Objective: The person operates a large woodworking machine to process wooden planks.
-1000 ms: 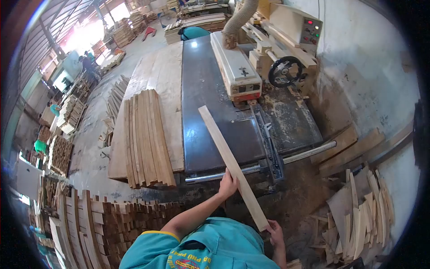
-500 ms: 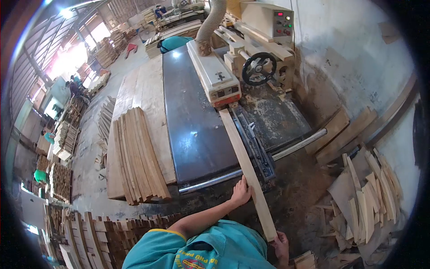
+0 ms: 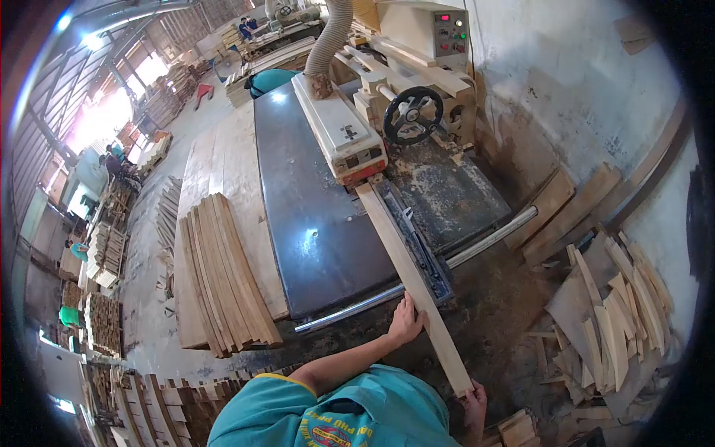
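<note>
Pale, long wooden board (image 3: pixel 404 267), likely stiff, light, overhanging near edge of dark metal table (image 3: pixel 298 201); best hold: side, unclenched left hand (image 3: pixel 405 322) bracing; end, right hand (image 3: pixel 474 406) gripping.

Directly in front of one white hood (image 3: pixel 339 134), one held board (image 3: pixel 414 284) and two hands (image 3: pixel 404 320) are counted; right of it, one handwheel (image 3: pixel 412 115); above it, one hose (image 3: pixel 334 37).
</note>
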A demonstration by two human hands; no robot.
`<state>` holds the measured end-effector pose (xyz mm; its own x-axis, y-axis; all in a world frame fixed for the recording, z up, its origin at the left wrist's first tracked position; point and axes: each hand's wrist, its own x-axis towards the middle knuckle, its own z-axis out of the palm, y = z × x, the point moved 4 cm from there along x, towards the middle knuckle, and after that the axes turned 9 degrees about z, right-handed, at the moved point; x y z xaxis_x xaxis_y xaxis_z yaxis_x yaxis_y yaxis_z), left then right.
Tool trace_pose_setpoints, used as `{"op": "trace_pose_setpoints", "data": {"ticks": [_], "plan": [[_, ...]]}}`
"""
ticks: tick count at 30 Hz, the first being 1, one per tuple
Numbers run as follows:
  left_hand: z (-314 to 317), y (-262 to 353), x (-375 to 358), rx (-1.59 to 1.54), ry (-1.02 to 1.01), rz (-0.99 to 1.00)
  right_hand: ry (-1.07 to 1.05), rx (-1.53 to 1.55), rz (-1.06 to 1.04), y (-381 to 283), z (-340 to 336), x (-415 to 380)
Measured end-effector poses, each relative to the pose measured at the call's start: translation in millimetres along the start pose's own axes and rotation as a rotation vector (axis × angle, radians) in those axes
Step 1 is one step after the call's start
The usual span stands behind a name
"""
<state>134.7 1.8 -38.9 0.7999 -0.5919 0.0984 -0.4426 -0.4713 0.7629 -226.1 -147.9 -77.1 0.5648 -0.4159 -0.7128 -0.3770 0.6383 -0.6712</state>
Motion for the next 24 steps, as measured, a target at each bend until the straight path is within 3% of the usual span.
{"op": "trace_pose_setpoints", "data": {"ticks": [7,9,10,13,15,16,18,22,24], "plan": [[-2,2,1,0.016,0.019,0.018,0.058,-0.255,-0.007,1,3,1],[-7,7,1,-0.082,0.009,-0.037,0.015,-0.206,-0.228,-10,28,-11],[-2,2,0,-0.086,0.007,-0.041,0.018,-0.208,-0.224,-4,30,-8],[3,-9,-1,-0.31,0.186,-0.081,0.182,-0.215,-0.269,11,21,-2],[-5,-7,1,-0.424,-0.031,-0.517,0.256,-0.593,-0.428,-29,38,-30],[-5,-14,4,-0.546,-0.048,-0.497,0.252,-0.596,-0.428,-33,35,-35],[-2,-23,-4,-0.565,-0.07,-0.52,0.102,-0.563,-0.305,-34,25,-34],[-43,22,-15,-0.532,-0.07,-0.486,-0.007,-0.444,-0.115,-24,6,-32],[-44,16,-22,-0.494,-0.029,-0.485,0.063,-0.034,0.083,-3,-5,-24]]}}
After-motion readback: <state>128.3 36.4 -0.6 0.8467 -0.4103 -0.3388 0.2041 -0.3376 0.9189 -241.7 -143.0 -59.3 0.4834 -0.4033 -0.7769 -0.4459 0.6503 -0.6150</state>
